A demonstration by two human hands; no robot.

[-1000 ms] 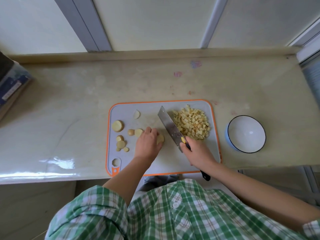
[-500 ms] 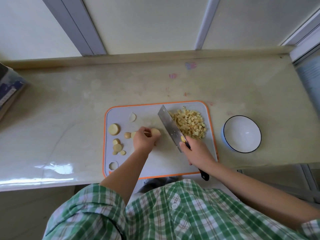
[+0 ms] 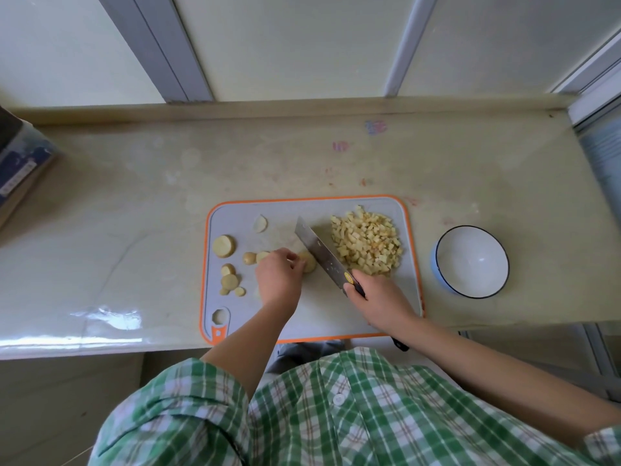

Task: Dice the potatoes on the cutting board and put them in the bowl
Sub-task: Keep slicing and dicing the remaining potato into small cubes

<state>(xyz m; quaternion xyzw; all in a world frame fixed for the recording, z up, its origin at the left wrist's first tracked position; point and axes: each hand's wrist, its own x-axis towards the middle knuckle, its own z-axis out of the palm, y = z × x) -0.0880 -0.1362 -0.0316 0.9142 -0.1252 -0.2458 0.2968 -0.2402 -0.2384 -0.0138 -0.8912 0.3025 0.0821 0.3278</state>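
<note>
Beige stone countertop (image 3: 134, 203): carries the cutting board near its front edge.
Cutting board (image 3: 322, 317): grey with an orange rim; every potato part lies on it.
Bowl (image 3: 470, 264): white with a dark rim, on the counter just off the board's right edge; nothing in it.
Diced potato heap (image 3: 368, 243): small pale cubes piled on the board's right half, toward its far edge.
Knife (image 3: 322, 253): broad steel blade running diagonally across the board's middle, between the heap and the piece being cut; whether the edge touches the board cannot be told.
Right hand (image 3: 379, 297): over the board's near right corner, clenched round the knife handle.
Left hand (image 3: 280, 280): over the board's centre, fingers curled, pinning the potato piece.
Potato rounds (image 3: 224, 245): several uncut discs and ends on the board's left side, one thin slice toward the far edge.
Potato piece (image 3: 309, 262): a small chunk at the board's centre, under the left fingertips, just left of the blade.
Progress: judged past halfway on dicing, going by the heap against the rounds.
Outstanding: dice the held piece and the left-side rounds, then move all cubes to the bowl; that transfer is not yet begun.
</note>
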